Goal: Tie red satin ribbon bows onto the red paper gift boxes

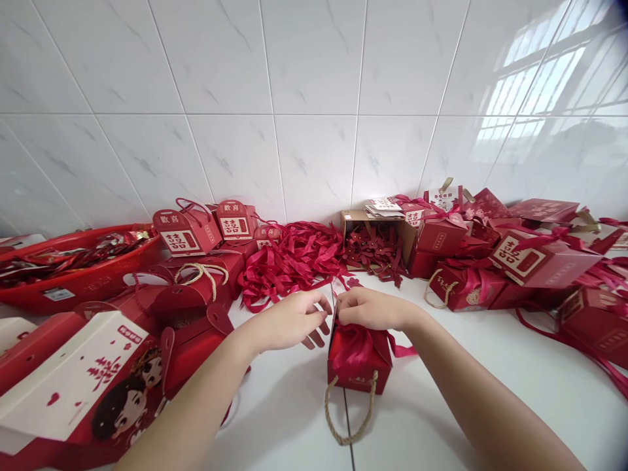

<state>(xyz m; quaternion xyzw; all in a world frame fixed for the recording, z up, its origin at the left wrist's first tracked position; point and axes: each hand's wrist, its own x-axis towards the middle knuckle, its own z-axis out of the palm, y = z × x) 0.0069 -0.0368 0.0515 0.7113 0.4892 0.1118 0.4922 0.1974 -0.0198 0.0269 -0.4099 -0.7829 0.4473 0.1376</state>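
Observation:
A small red gift box [360, 376] with a twisted rope handle [349, 439] stands on the white surface in front of me. Dark pink satin ribbon [356, 350] lies across its top, one tail hanging out to the right. My right hand [370, 309] rests over the box's far top edge, fingers curled inward; what they pinch is hidden. Just left of the box, my left hand [297, 320] is held with fingers apart and nothing in it. Beyond the right hand, a small dark red flower-shaped piece [352, 282] lies near the ribbon pile [299, 258].
At the back, an open carton [411, 239] holds many dark red tags. Finished-looking ribboned boxes [544, 255] crowd the right. On the left are a red basin [78, 281] of packets, more red boxes [184, 232] and a white printed box [73, 373]. A tiled wall [314, 157] stands behind.

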